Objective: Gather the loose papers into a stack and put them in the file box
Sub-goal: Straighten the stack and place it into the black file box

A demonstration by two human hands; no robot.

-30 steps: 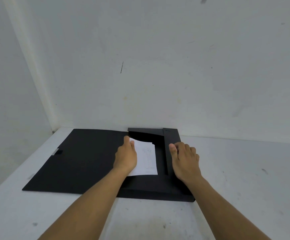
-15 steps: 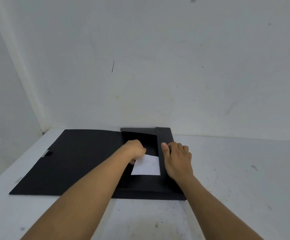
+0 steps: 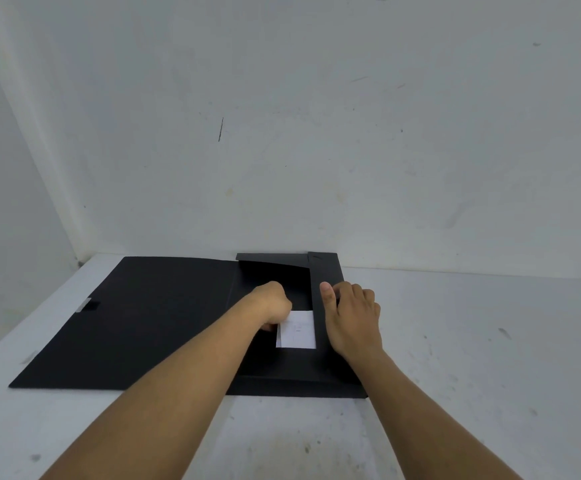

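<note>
The left hand (image 3: 275, 303) had curled into a fist over the papers (image 3: 297, 330); the right hand (image 3: 349, 317) pinched the file box (image 3: 282, 379) flap; released early, it could crease them.

Black file box (image 3: 178, 323) open flat on white table (image 3: 472, 341), frame centre. Left hand (image 3: 271, 306), fingers curled, on papers (image 3: 297, 330) inside; right hand (image 3: 349, 317) grips box's right flap.

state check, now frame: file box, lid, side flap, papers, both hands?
file box: open, flat on the table.
lid: folded out flat to the left.
side flap: held at the right edge.
papers: inside the box, partly covered.
left hand: fingers curled, at the papers.
right hand: grips the side flap.
</note>
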